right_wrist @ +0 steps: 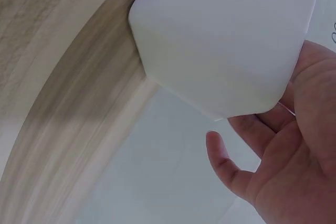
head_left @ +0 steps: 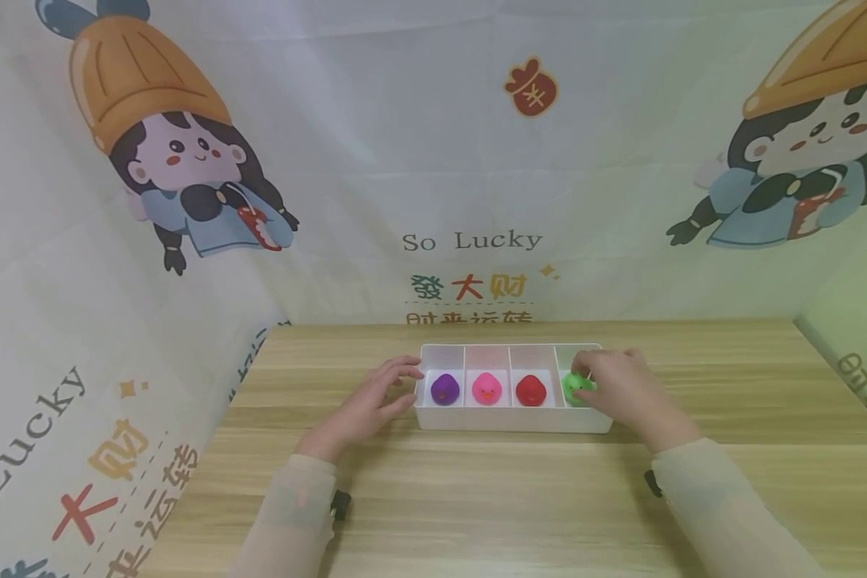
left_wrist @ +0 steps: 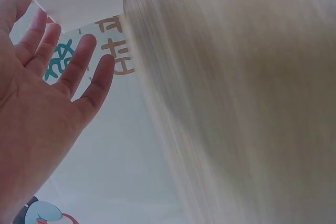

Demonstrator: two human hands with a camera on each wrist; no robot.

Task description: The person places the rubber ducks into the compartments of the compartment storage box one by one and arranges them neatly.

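A white tray with compartments in one row stands on the table. From left to right it holds a purple rubber duck, a pink duck, a red duck and a green duck. My right hand reaches over the tray's right end and pinches the green duck between thumb and fingers. In the right wrist view the tray wall hides those fingertips. With fingers spread and relaxed, my left hand is right at the tray's left end.
The wood-grain table extends around the tray. Behind it and along both sides hangs a pale cloth printed with cartoon figures and lettering. Dark straps show at both wrists.
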